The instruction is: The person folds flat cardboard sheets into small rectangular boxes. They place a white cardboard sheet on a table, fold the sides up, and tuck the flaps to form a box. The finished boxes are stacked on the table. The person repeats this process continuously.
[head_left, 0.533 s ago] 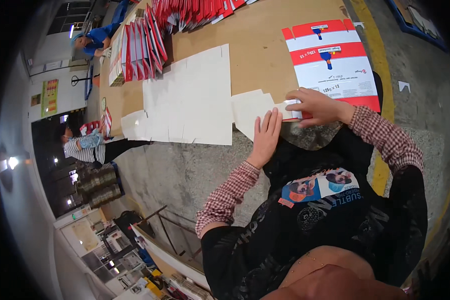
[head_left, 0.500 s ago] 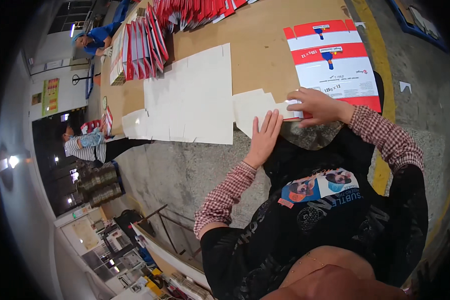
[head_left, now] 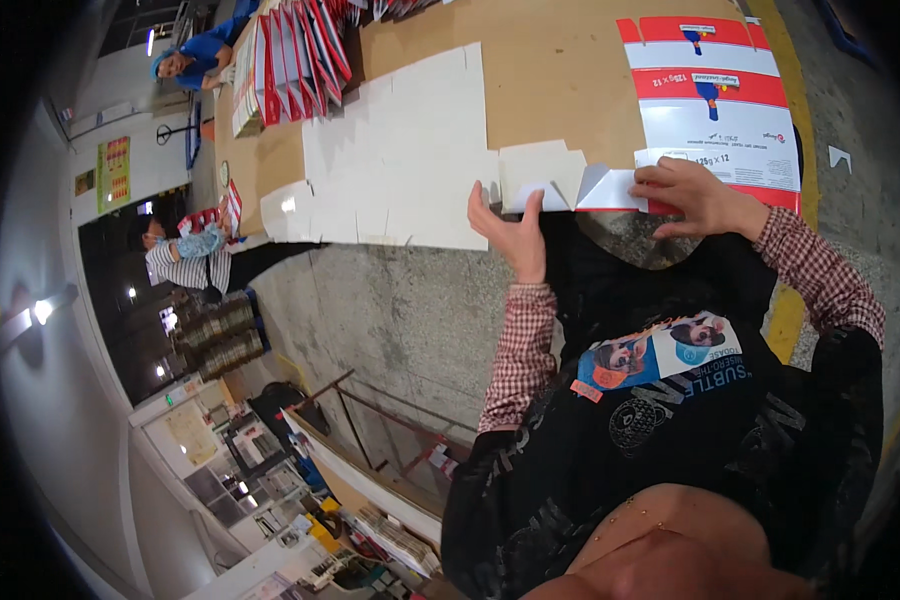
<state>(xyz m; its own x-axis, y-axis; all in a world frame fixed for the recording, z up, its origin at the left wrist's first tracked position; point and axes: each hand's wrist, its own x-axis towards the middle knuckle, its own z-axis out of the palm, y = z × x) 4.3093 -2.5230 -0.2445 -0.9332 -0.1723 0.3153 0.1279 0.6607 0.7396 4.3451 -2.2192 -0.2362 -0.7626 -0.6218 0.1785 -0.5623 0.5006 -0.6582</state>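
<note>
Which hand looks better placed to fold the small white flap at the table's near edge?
Probably the left hand: its fingertips already reach the white flap, palm open. The right hand is pressing on the red-and-white carton blank farther right.

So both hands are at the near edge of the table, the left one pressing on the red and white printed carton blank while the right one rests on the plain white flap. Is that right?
Not quite: the sides are swapped. In the head view the right hand presses on the red and white printed carton blank, and the left hand rests by the plain white flap. Both are at the near edge of the table.
</note>
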